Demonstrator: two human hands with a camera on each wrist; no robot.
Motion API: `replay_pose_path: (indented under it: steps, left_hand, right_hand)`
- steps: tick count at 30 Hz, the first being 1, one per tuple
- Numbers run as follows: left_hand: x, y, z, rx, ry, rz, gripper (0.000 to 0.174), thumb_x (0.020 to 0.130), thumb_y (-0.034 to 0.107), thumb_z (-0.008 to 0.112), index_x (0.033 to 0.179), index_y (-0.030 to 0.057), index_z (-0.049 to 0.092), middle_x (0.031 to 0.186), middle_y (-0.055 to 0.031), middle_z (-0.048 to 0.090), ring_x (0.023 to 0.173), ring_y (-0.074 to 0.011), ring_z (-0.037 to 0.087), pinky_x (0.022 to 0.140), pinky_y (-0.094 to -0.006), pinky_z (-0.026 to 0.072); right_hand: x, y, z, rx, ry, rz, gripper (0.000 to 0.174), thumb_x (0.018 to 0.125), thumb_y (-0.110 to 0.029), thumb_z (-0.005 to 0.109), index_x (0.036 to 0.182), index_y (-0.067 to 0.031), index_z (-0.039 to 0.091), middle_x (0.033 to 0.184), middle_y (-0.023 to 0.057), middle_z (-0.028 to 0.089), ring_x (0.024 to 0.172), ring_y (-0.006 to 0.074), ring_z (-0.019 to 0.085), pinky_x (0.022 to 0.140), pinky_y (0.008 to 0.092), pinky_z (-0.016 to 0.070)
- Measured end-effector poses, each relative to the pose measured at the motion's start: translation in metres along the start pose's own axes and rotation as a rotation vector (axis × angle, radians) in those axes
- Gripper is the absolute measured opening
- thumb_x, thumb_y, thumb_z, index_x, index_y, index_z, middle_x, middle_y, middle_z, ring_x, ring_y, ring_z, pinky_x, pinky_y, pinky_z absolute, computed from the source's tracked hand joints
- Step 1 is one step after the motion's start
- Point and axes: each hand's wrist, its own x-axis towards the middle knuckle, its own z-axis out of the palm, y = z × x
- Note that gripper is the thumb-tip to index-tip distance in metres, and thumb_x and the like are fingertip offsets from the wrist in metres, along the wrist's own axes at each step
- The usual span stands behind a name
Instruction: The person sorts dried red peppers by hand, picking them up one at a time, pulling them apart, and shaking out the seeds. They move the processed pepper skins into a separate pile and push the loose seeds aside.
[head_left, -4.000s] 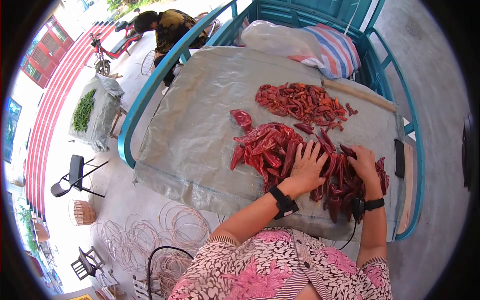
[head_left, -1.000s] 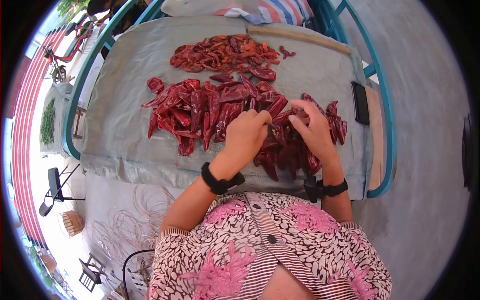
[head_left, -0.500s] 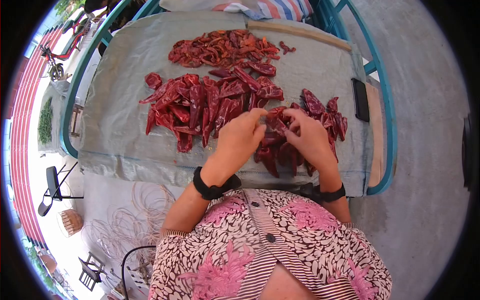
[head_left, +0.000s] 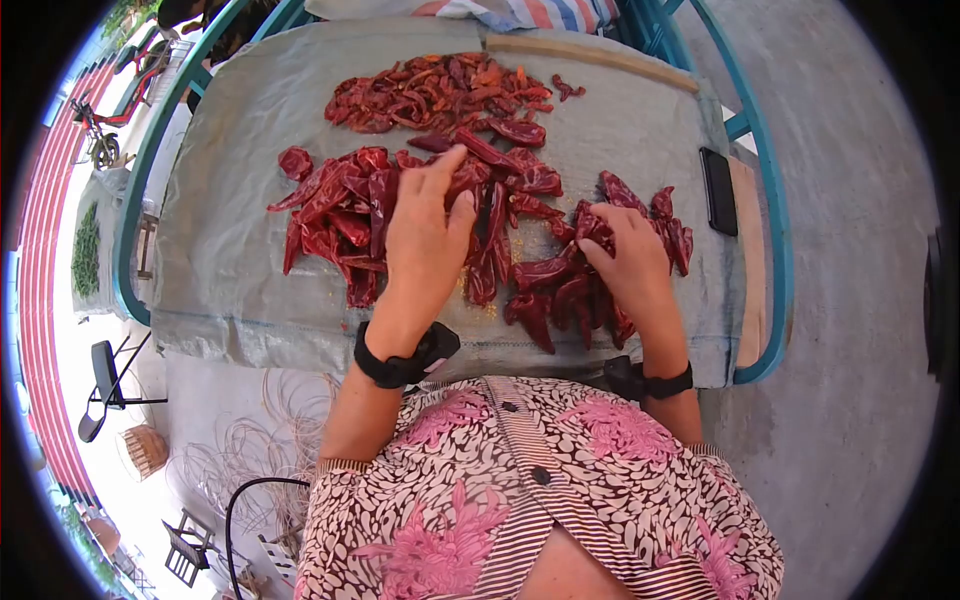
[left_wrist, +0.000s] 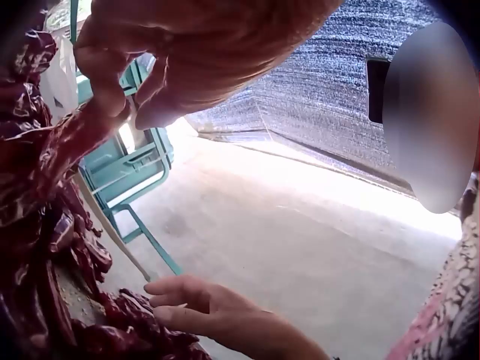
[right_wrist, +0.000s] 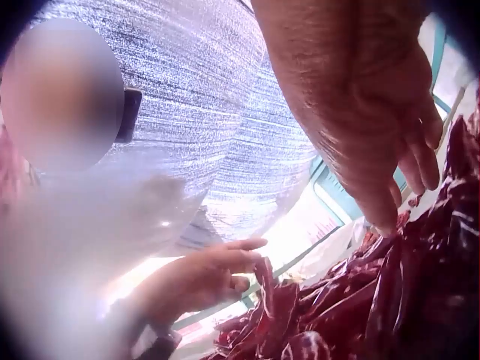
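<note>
Shiny dried red peppers lie in two groups on a grey woven sheet (head_left: pixel 250 110). Over the left pile (head_left: pixel 335 215) is my left hand (head_left: pixel 425 240), palm down in the head view. Its thumb and fingers pinch a red pepper (left_wrist: pixel 71 142) in the left wrist view. My right hand (head_left: pixel 638 265) hovers low at the right pile (head_left: pixel 575 310), fingers loosely bent and partly hiding the peppers. Seen from the left wrist, that right hand (left_wrist: pixel 217 307) holds nothing. Several peppers (head_left: pixel 490 240) lie between the two hands.
Smaller wrinkled dried peppers (head_left: pixel 440 90) form a heap farther back. A phone (head_left: pixel 718 190) lies near the right edge, beside the teal cart rail (head_left: pixel 765 250). A wooden strip (head_left: pixel 590 60) and a striped bag (head_left: pixel 545 12) are at the far side.
Both hands were together over the middle peppers. My left hand has since moved left over the left pile, while the right stays near the right pile. Earlier, the head view turned toward the peppers.
</note>
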Motion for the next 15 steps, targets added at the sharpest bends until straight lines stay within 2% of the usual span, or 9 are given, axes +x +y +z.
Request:
replay_pose_path:
  steps: [3,6,8,10,13,15]
  left_hand:
    - [0.001,0.013,-0.004,0.026,0.027,-0.066,0.045,0.095,0.004,0.066,0.14,0.0095,0.061,0.123,-0.0133,0.058,0.082,-0.0171,0.06,0.072,-0.0308,0.0511]
    - [-0.004,0.028,-0.005,-0.224,-0.244,-0.206,0.042,0.094,0.003,0.067,0.135,0.0102,0.063,0.124,-0.011,0.057,0.078,-0.0195,0.06,0.072,-0.033,0.0517]
    - [-0.01,0.031,0.003,-0.227,-0.289,-0.147,0.041,0.094,0.003,0.067,0.133,0.0103,0.064,0.123,-0.0104,0.058,0.077,-0.0199,0.06,0.072,-0.0333,0.0516]
    - [-0.016,0.029,0.015,-0.211,-0.303,-0.066,0.039,0.093,0.003,0.068,0.132,0.0087,0.064,0.118,-0.0099,0.06,0.073,-0.0196,0.06,0.07,-0.0332,0.0514]
    - [-0.018,0.032,0.021,-0.267,-0.349,-0.068,0.042,0.093,0.005,0.068,0.135,0.0069,0.062,0.111,-0.012,0.061,0.072,-0.0201,0.06,0.07,-0.0339,0.052]
    - [-0.017,0.036,0.025,-0.301,-0.368,-0.111,0.046,0.093,0.006,0.069,0.138,0.0057,0.059,0.112,-0.0131,0.062,0.071,-0.02,0.061,0.07,-0.0345,0.0524]
  right_hand:
    - [0.001,-0.001,0.015,-0.091,-0.055,-0.039,0.04,0.084,-0.02,0.079,0.121,-0.0104,0.068,0.121,0.0124,0.066,0.108,0.0358,0.065,0.092,0.0453,0.0509]
    - [0.009,0.01,0.032,-0.165,-0.091,-0.041,0.035,0.084,-0.021,0.078,0.117,-0.0117,0.07,0.118,0.0119,0.066,0.104,0.0349,0.066,0.087,0.0449,0.0526]
    - [0.014,0.011,0.035,-0.131,-0.14,0.007,0.031,0.084,-0.022,0.078,0.113,-0.0118,0.072,0.116,0.0122,0.066,0.102,0.0346,0.067,0.084,0.0453,0.0534]
    - [0.015,0.012,0.029,-0.001,-0.093,0.049,0.026,0.085,-0.018,0.077,0.11,-0.0107,0.073,0.114,0.0128,0.066,0.1,0.0334,0.068,0.082,0.0433,0.0541]
    - [0.017,0.007,0.018,0.271,-0.028,0.073,0.021,0.088,-0.012,0.075,0.108,-0.0074,0.072,0.11,0.0124,0.067,0.098,0.0297,0.068,0.082,0.0386,0.0541]
    - [0.016,0.0,0.007,0.437,0.003,0.061,0.019,0.089,-0.008,0.074,0.108,-0.0051,0.072,0.108,0.011,0.067,0.097,0.0261,0.067,0.083,0.0351,0.0534]
